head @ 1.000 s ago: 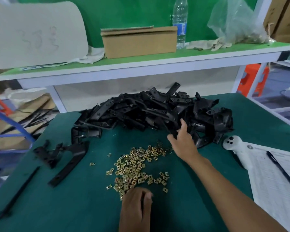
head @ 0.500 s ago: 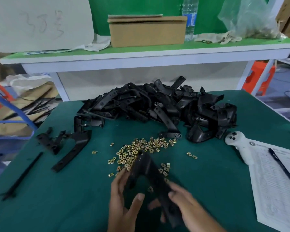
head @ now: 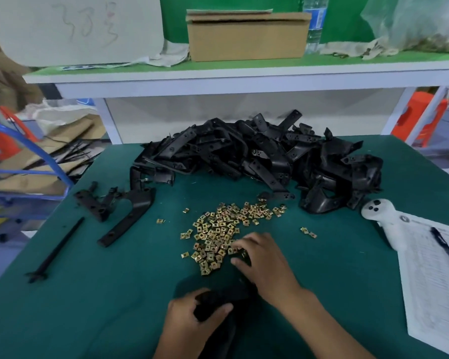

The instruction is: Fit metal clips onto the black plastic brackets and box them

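Left hand (head: 192, 322) has a closed grip on a black bracket (head: 218, 303); right hand (head: 263, 263) rests loose-fingered on brass clips (head: 218, 239).

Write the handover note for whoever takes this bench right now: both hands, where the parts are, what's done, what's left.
Left hand grips one black bracket near the table's front edge.
Right hand reaches into the near edge of the scattered metal clips; whether it has pinched one cannot be told.
The bracket pile sits at the back of the green table. A few loose brackets lie to the left.
A cardboard box stands on the shelf.
Done: one bracket picked. No fitted clip shows on it.
Left: clip it, box it, then work through the pile.
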`<action>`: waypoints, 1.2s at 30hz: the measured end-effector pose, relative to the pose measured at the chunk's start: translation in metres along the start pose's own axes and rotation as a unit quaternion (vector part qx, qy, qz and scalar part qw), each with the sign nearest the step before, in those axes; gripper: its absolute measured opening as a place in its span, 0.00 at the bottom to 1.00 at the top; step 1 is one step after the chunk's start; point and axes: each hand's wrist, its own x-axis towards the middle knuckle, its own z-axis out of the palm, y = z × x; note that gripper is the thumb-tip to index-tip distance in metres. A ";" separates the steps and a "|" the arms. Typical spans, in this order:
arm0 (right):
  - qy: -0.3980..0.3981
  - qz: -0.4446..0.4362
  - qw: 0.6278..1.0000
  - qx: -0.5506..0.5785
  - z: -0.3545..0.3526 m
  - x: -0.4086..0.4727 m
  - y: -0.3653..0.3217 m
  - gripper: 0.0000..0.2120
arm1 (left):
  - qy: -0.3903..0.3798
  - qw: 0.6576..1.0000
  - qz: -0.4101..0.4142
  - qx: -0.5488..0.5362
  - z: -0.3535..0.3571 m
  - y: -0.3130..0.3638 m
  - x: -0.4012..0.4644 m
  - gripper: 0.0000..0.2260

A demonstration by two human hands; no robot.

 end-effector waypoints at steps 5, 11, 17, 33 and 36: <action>-0.006 -0.033 0.998 -0.054 0.008 0.025 -0.001 0.16 | 0.029 0.999 0.020 -0.015 -0.003 0.002 0.001 0.09; 0.015 -0.040 0.997 -0.059 0.010 0.029 0.000 0.10 | 0.038 0.999 0.013 -0.030 -0.001 -0.007 0.001 0.14; 0.067 0.041 0.982 0.172 -0.001 0.018 0.003 0.06 | 0.021 0.999 -0.002 -0.038 -0.002 -0.006 -0.001 0.13; -0.020 0.072 0.863 0.499 -0.023 -0.011 -0.007 0.12 | -0.018 0.998 -0.029 -0.049 -0.004 -0.001 -0.003 0.05; -0.037 0.056 0.869 0.490 -0.023 -0.013 -0.010 0.10 | -0.023 0.997 -0.029 -0.070 -0.003 -0.001 -0.003 0.09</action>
